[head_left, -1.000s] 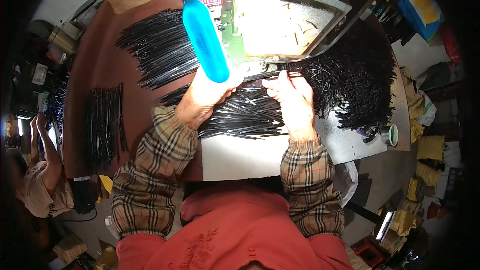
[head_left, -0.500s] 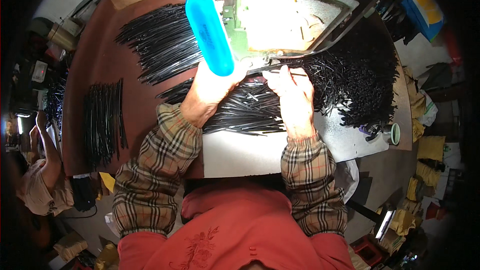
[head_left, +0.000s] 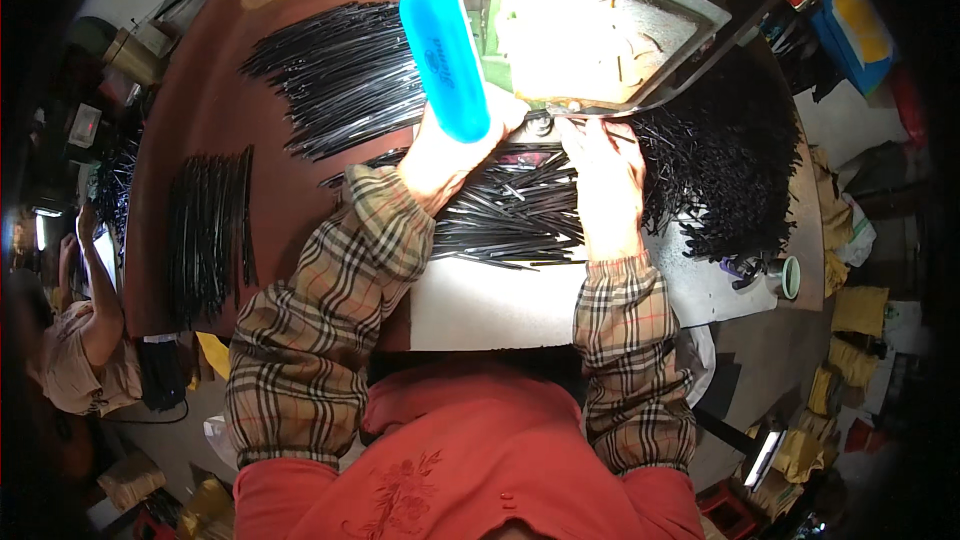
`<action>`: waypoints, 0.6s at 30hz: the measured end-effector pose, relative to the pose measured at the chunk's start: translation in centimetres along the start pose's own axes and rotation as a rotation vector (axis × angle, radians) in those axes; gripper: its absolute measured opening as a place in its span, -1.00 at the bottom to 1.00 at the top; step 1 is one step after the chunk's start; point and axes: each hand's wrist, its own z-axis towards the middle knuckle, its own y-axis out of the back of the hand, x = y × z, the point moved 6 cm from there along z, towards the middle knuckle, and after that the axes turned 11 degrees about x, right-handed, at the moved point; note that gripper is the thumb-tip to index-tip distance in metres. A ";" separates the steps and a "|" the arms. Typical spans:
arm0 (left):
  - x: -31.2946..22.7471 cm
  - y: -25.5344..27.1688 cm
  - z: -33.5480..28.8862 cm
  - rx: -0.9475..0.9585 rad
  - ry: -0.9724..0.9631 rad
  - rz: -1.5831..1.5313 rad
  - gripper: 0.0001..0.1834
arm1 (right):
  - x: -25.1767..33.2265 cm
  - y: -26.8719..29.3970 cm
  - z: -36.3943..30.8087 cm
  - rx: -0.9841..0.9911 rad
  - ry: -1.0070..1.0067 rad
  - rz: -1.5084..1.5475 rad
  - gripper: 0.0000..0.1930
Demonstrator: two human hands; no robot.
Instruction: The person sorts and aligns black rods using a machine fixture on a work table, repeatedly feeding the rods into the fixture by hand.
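Observation:
My left hand (head_left: 450,150) reaches forward under a tall blue bottle (head_left: 442,40), its fingertips at the front edge of a brightly lit metal machine (head_left: 600,30). My right hand (head_left: 605,180) lies beside it over a heap of thin black strips (head_left: 510,210), fingers pinched at the same machine edge. What the fingers hold there is too small and glare-washed to tell. The strips rest on a pale sheet (head_left: 500,305) in front of me.
A large tangled mound of black pieces (head_left: 720,170) lies to the right. More black strips are fanned out (head_left: 340,70) and bundled (head_left: 205,230) on the brown table (head_left: 220,110). Another person (head_left: 70,360) sits at the far left. A small cup (head_left: 785,277) stands at right.
Both hands have stayed at the machine's front edge; the view has shifted slightly, and the left hand sits a little further forward under the blue bottle.

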 end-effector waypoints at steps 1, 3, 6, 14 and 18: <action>0.2 -0.2 0.3 0.058 -0.057 -0.018 -0.70 | 0.0 0.5 -0.1 0.021 0.046 0.025 -0.81; -1.8 -0.5 0.1 0.105 -0.117 -0.012 -0.71 | 0.0 0.0 0.0 0.058 0.087 0.068 -0.80; -3.9 -2.7 0.0 0.115 0.162 0.044 -0.70 | 0.3 -0.2 -0.4 -0.007 0.052 -0.011 -0.78; -1.9 -0.5 0.7 0.138 0.393 0.047 -0.71 | 0.0 0.3 -0.3 0.001 0.041 -0.043 -0.76; -1.0 0.1 0.8 0.215 0.558 0.115 -0.66 | 0.2 -0.1 -0.6 0.002 0.058 -0.041 -0.78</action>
